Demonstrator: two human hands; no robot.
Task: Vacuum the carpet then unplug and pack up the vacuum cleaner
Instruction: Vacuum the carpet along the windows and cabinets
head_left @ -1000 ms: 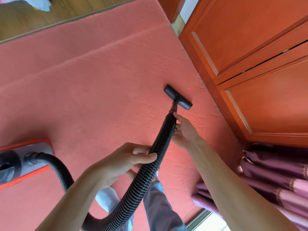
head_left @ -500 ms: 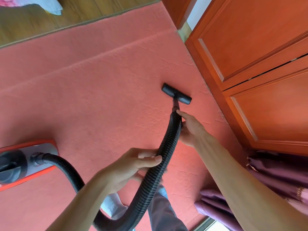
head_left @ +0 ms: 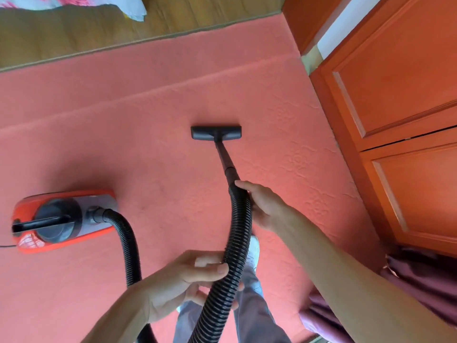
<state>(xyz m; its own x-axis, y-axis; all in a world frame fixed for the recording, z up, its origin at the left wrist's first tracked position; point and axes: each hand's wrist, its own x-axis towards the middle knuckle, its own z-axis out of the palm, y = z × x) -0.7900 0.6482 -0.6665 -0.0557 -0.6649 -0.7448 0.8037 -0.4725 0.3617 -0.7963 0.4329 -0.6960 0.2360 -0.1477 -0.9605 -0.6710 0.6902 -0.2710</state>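
Observation:
A black floor nozzle (head_left: 216,132) rests flat on the salmon-pink carpet (head_left: 123,134), at the end of a thin black wand (head_left: 224,159). My right hand (head_left: 265,206) grips the ribbed black hose (head_left: 237,243) where it meets the wand. Lower down, my left hand (head_left: 188,283) is closed around the same hose. The hose loops back to the red and grey vacuum cleaner (head_left: 61,219), which sits on the carpet at the left. A thin cord (head_left: 7,246) leaves its left end.
An orange wooden cabinet (head_left: 400,107) lines the right side. Purple curtain fabric (head_left: 420,280) bunches on the floor at the lower right. Wooden floor (head_left: 74,33) borders the carpet's far edge, with white and pink cloth (head_left: 74,3) on it. My legs (head_left: 247,305) stand below the hose.
The nozzle has swung left, away from the cabinet, and now lies square to me with more of the wand showing. More of the vacuum cleaner has come into view at the left.

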